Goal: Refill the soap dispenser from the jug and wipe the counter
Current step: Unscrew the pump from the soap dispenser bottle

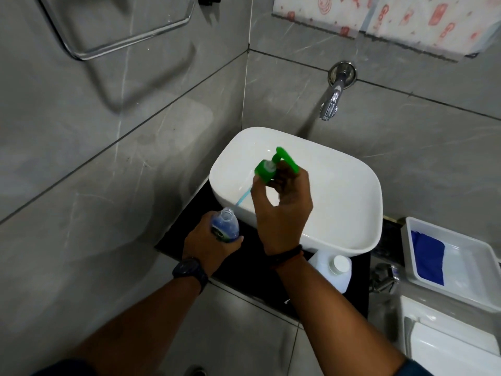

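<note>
My left hand (208,244) grips a clear soap dispenser bottle (225,226) with blue liquid, standing on the black counter (173,244) left of the basin, its neck uncovered. My right hand (282,207) holds the green pump head (273,168) lifted above the white basin (339,185), its blue tube (242,198) hanging down toward the bottle mouth, clear of it. A white jug (332,270) with a white cap stands on the counter in front of the basin, partly hidden by my right forearm. A blue cloth (429,260) lies in a white tray (477,283).
A chrome tap (332,101) juts from the grey tiled wall above the basin. The tray rests on a white toilet cistern (444,340) at the right. A chrome towel rail (113,47) is on the left wall.
</note>
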